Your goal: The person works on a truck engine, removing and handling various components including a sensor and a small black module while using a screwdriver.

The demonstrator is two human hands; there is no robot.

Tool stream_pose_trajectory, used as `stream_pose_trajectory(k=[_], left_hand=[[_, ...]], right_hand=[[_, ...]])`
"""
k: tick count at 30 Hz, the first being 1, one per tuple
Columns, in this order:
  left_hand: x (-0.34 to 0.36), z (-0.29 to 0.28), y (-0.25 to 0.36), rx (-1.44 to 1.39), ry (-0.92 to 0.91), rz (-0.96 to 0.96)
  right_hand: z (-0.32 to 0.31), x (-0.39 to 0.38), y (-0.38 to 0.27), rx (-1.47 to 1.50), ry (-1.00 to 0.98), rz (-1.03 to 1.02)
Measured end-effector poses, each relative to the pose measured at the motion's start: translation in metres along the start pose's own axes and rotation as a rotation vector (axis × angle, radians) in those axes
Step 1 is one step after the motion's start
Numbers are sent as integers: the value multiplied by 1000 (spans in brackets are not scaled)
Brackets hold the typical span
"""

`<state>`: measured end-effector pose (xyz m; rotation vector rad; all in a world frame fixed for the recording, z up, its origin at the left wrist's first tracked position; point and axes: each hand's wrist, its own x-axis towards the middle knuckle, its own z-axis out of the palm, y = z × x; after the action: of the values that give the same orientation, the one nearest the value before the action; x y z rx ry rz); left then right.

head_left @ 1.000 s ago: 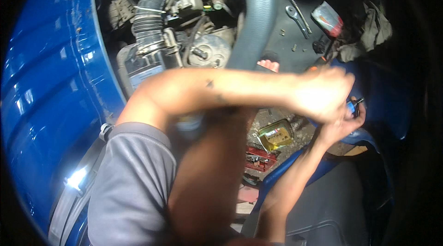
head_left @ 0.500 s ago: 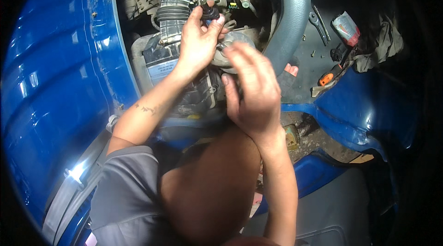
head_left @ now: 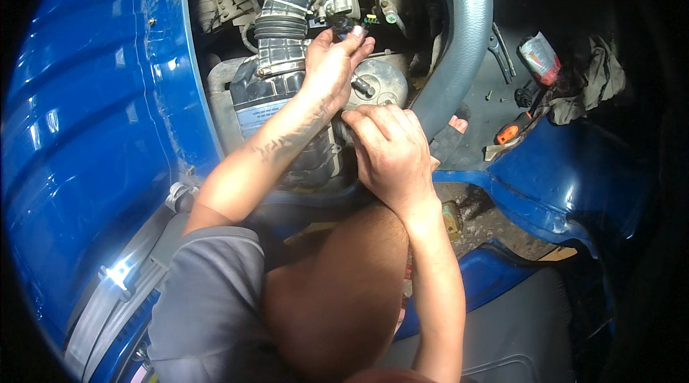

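My left hand (head_left: 331, 66) reaches over the engine bay and pinches a small black plastic part (head_left: 343, 25) between thumb and fingers. Its exact kind I cannot make out. Beside that hand runs a ribbed black air intake hose (head_left: 281, 24), which joins the air filter box (head_left: 271, 89) below my forearm. My right hand (head_left: 396, 153) is at the near edge of a round grey metal canister (head_left: 391, 81), its fingers curled down and the thumb mostly hidden. Whatever it may hold does not show. A short dark fitting (head_left: 364, 86) sticks out from the canister.
A thick grey padded bar (head_left: 463, 45) curves past on the right. Beyond it lie wrenches (head_left: 501, 53), a red-and-white packet (head_left: 540, 58), an orange-handled tool (head_left: 511, 130), a rag (head_left: 599, 74) and small screws (head_left: 489, 96). Blue body panel (head_left: 93, 96) borders the left.
My right hand has drawn back toward me from the canister's fitting, and its fingers have curled. My left hand still holds the black part. The whole view has shifted slightly.
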<state>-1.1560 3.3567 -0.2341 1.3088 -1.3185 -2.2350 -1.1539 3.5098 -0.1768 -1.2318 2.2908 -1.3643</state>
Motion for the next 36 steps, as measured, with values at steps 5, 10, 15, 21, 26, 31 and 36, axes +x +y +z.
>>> stream_pose_trajectory(k=[5,10,15,21,26,31,36], left_hand=[[10,0,4,-168,51,-90],[16,0,8,-269,144,-134],[26,-11,0,-439,70,-167],[41,-14,-6,-374,149,-238],[44,-32,-14,-64,50,-288],[30,-7,3,-198,136,-391],[49,-22,-7,-97,133,-412]], right_hand=[[-3,1,-1,-10,-4,-2],[-2,1,0,15,2,-1],[-2,9,-4,43,-17,38],[5,48,-4,16,-32,171],[38,69,19,-362,-209,251],[44,70,30,-189,-156,503],[51,68,35,-215,-174,500]])
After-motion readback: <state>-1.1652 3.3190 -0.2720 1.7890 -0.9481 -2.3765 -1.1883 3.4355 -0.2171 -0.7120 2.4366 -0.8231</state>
